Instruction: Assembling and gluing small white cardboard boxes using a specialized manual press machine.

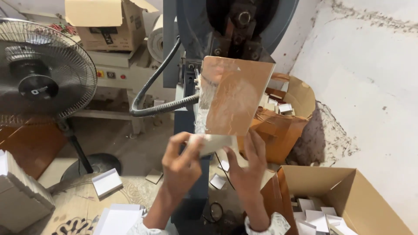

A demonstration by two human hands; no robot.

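Both my hands hold a small white folded card piece [213,142] in front of me. My left hand [180,163] grips its left end with thumb and fingers. My right hand [246,167] pinches its right side from below. Just above the card stands a tall shiny brown sheet [233,95], upright against a blue-grey press machine [230,30]. The card's lower edge is hidden behind my fingers.
A standing fan [41,69] is at the left. An open cardboard box [348,196] with white card pieces sits at the lower right, another brown box [287,117] behind it. A black hose [161,106] curves off the machine. White card stacks [106,182] lie at the lower left.
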